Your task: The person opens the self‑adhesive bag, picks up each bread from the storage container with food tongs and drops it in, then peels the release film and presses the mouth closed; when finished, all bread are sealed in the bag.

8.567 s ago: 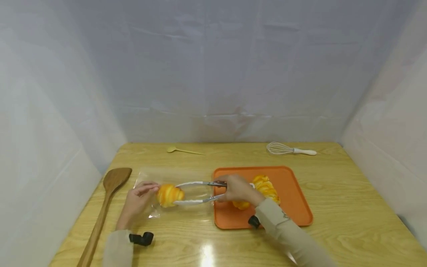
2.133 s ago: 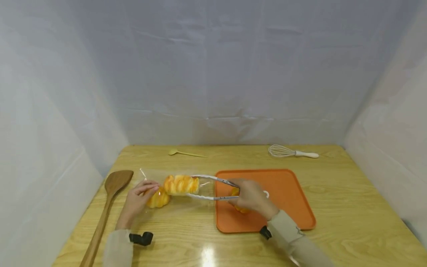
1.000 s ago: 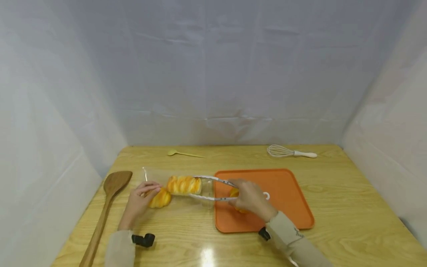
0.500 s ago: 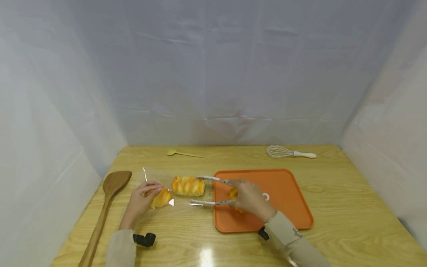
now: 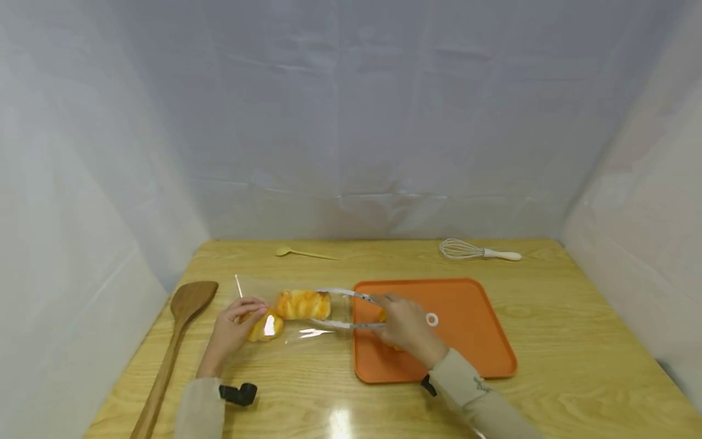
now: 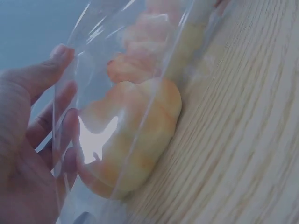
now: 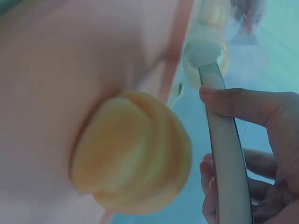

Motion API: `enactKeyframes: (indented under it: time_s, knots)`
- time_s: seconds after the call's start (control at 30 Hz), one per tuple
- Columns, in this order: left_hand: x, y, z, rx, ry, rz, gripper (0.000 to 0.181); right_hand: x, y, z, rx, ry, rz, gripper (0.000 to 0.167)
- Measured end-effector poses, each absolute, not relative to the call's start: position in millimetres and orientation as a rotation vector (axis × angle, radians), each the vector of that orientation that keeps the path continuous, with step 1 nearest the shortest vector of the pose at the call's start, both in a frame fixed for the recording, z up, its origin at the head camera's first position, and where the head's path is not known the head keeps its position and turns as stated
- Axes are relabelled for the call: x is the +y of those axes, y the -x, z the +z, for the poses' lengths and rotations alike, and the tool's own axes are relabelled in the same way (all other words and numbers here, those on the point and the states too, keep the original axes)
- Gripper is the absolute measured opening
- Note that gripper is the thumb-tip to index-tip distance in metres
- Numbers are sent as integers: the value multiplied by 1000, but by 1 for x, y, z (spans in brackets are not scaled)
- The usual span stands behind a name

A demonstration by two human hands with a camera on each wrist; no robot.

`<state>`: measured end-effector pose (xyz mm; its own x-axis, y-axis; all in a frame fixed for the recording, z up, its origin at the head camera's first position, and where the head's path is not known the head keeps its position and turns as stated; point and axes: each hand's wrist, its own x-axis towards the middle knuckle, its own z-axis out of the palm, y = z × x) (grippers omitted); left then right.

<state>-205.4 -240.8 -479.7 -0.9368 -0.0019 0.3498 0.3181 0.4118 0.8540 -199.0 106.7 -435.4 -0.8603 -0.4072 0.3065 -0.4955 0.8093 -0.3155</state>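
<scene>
My left hand (image 5: 227, 334) pinches the edge of a clear plastic bag (image 5: 315, 333). Inside it, close to the fingers, a small croissant-shaped bread (image 6: 128, 140) shows through the film. A longer twisted bread (image 5: 303, 305) lies beside it, also within the bag. My right hand (image 5: 410, 329) grips metal tongs (image 7: 226, 163), whose tips reach into the bag and lie along both sides of the longer bread. Below the right hand, another rounded bread (image 7: 135, 154) sits on the orange tray (image 5: 466, 329); the hand mostly hides it in the head view.
A large wooden spatula (image 5: 178, 329) lies along the table's left side. Towards the back are a small yellow spoon (image 5: 307, 252) and a white whisk (image 5: 477, 250). Pale sheeting (image 5: 351, 122) stands behind the table (image 5: 554, 317) and at both sides.
The longer bread has gone from the tray into the bag. Half a second ago the tongs stood spread off it; now their arms are closer around it and it sits slightly further left.
</scene>
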Motion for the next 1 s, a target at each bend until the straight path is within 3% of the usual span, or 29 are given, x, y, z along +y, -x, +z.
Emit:
enactKeyframes:
  time_s: [0.3,0.43,1.0]
  knots:
    - [-237,205,-479,-2414,260,-1525,17,111,195,-438,-2825,-630,615,65]
    - [-236,205,-477,-2453,234,-1506,19,120,191,-434,-2873,-604,684,60]
    - [-240,207,-479,-2522,222,-1452,22,194,147,-420,-2946,-246,936,70]
